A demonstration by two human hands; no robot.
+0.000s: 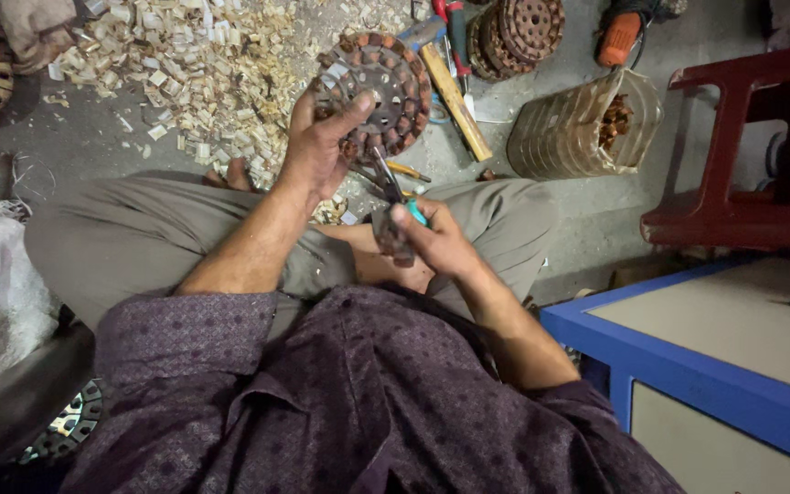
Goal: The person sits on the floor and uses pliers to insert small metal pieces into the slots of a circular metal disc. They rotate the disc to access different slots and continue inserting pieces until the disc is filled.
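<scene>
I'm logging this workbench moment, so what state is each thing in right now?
Round wound stator: tilted up, gripped by the left hand.
Pliers: held in the right hand, tip at the stator.
Plastic jar: lying on its side, scrap inside.
Stacked stators: resting on the floor.
Wood chips: scattered loose.

The person is wearing a dark purple shirt (368,402) carrying a small repeating woven pattern across the whole fabric. Both sleeves (185,329) are ending near the elbow, leaving the forearms bare. The trousers (130,242) are showing as loose, plain grey-khaki cloth with soft folds over both legs. The left hand (322,146) and right hand (436,242) are bare, wearing no gloves, and no rings or wristwear are showing. One bare foot (230,174) is showing beyond the trouser leg.
</scene>
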